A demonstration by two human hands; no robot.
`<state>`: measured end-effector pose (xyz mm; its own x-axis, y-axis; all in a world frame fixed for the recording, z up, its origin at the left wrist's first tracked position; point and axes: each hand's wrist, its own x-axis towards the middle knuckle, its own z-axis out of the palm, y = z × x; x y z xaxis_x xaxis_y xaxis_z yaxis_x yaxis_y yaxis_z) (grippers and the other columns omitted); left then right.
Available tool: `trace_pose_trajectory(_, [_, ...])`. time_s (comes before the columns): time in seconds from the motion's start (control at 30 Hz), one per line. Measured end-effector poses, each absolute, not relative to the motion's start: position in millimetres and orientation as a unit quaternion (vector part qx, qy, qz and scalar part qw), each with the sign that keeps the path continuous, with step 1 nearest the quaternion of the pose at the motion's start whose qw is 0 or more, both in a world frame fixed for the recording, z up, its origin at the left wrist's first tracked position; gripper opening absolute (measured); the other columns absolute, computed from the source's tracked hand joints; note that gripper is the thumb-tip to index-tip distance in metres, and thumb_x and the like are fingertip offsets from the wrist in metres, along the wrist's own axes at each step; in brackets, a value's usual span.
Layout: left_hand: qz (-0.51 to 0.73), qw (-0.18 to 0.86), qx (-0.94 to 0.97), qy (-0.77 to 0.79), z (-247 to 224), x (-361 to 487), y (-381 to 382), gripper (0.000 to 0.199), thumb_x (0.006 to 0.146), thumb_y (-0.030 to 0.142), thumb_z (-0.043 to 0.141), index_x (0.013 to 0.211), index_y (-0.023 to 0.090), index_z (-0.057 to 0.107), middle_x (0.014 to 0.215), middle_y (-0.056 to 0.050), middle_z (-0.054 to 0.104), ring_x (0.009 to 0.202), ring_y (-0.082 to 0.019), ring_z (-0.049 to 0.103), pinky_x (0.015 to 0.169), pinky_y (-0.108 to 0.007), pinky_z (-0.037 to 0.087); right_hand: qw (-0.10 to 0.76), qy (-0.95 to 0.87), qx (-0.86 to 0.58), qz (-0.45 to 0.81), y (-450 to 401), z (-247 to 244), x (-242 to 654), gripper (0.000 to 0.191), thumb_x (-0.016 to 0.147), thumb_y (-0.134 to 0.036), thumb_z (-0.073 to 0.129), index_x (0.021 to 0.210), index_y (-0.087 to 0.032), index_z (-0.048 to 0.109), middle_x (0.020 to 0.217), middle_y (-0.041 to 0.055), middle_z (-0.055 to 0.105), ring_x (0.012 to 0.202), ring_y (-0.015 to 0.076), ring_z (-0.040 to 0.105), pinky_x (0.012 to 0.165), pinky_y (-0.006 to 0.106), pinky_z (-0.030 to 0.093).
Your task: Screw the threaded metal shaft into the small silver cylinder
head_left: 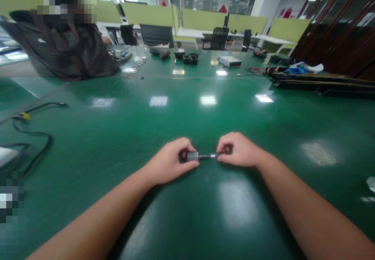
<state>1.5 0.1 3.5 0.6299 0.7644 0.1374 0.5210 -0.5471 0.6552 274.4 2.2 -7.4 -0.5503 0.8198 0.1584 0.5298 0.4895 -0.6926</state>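
Note:
My left hand (175, 156) is closed around a short grey metal cylinder (192, 156), which looks like a small motor body. A thin shaft (207, 156), dark near the cylinder and silvery toward its tip, extends from it to the right. At that tip, my right hand (234, 150) has thumb and fingers pinched together. A small dark piece shows between them, but its kind is too blurred to tell. Both hands are low over the green tabletop (175, 127), at about the same height, with the shaft level between them.
Black cable (48, 142) lies along the left. A large dark bag (73, 52) stands at the back left, with a person partly visible behind it. Toward the far edge are black parts (190, 58) and a silver box (230, 61). Long black strips (322, 84) lie at right.

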Motion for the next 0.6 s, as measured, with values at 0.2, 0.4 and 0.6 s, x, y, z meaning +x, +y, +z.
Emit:
trace_pose_trajectory(0.2, [0.209,0.285,0.854,0.382,-2,1,1,0.021,0.08,0.029,0.074,0.093,0.019,0.062,0.087,-0.001,0.062,0.075,-0.016,0.058,0.066,-0.027,0.044,0.286,-0.837,-0.376,0.275,-3,-13,240,0.01,0.078,-0.026,0.079,0.083,-0.017,0.078,0.074,0.0024,0.07,0.066,0.0126,0.06,0.063,0.024,0.043])
trace_pose_trajectory(0.4, [0.205,0.288,0.851,0.387,0,0,-1,0.032,0.077,0.036,0.078,0.1,0.019,0.063,0.085,0.0,0.063,0.075,-0.017,0.059,0.067,-0.027,0.045,0.293,-0.818,-0.388,0.307,-7,-14,230,0.021,0.069,-0.012,0.079,0.09,-0.018,0.078,0.077,0.0012,0.072,0.067,0.0128,0.062,0.065,0.023,0.047])
trace_pose_trajectory(0.6, [0.204,0.318,0.839,0.391,3,1,-1,0.02,0.085,0.036,0.07,0.094,0.019,0.067,0.081,0.0,0.064,0.073,-0.016,0.06,0.066,-0.025,0.046,0.298,-0.82,-0.386,0.299,-7,-14,232,0.01,0.075,-0.016,0.077,0.085,-0.017,0.076,0.074,0.0005,0.07,0.064,0.0116,0.061,0.064,0.023,0.045])
